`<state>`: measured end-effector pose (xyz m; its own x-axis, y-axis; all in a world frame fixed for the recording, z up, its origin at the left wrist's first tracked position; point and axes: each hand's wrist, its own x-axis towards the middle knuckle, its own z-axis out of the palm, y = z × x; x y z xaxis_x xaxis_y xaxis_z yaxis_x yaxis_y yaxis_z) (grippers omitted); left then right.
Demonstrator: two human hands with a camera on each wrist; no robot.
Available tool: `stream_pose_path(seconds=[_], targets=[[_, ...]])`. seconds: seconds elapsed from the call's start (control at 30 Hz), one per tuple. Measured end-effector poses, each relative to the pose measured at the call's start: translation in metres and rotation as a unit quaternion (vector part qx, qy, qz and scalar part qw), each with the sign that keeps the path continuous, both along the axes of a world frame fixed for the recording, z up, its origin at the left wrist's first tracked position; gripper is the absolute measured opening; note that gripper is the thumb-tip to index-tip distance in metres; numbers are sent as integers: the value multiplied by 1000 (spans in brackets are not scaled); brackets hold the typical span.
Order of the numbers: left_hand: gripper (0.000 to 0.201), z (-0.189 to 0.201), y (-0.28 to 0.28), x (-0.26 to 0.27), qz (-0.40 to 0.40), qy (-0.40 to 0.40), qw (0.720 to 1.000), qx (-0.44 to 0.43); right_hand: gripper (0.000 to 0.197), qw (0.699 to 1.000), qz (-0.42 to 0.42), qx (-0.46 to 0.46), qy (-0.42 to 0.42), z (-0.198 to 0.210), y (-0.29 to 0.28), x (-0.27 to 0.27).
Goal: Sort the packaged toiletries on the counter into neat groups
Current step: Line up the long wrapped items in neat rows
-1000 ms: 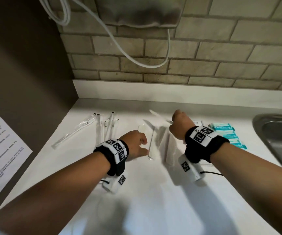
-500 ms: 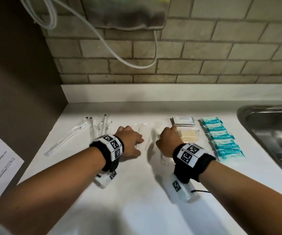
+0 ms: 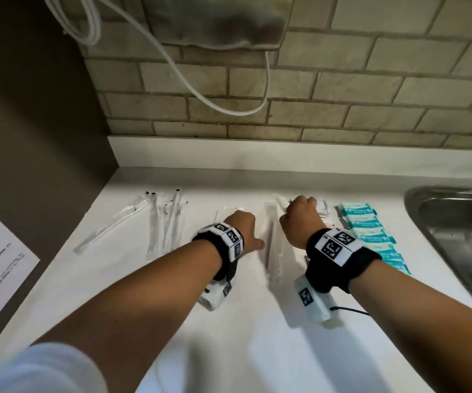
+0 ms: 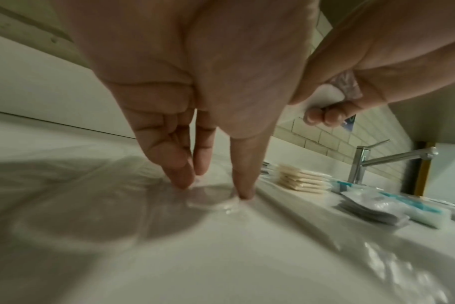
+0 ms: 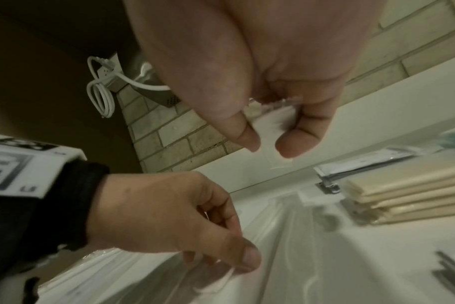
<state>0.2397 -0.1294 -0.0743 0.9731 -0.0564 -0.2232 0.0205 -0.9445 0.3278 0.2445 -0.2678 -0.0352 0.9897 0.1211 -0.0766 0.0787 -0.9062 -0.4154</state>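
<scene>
Both hands are out over the white counter (image 3: 172,321). Left hand (image 3: 243,228) rests on a clear packet, right hand (image 3: 300,219) is curled just beside the long clear-wrapped sticks (image 3: 271,245). Teal packets (image 3: 371,234) sit in a neat row near the steel sink (image 3: 456,236), wrapped toothbrushes (image 3: 161,222) off to the left.

On the counter (image 3: 229,321), razor packets (image 3: 166,222) lie near the left edge; clear sleeves (image 3: 271,245) lie centrally; sachet row (image 3: 371,236) lies rightward, beside the sink (image 3: 456,222) at the right edge
</scene>
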Motion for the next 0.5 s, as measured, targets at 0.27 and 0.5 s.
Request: stream_pose_path(seconds=[0.27,0.5], targets=[[34,9,-18,3,12,15,1000,17,35,1000,6,15,8,4,-24,-10],[44,9,-16,-10,39,15,999,-23,33,999,18,32,9,11,-37,-14]])
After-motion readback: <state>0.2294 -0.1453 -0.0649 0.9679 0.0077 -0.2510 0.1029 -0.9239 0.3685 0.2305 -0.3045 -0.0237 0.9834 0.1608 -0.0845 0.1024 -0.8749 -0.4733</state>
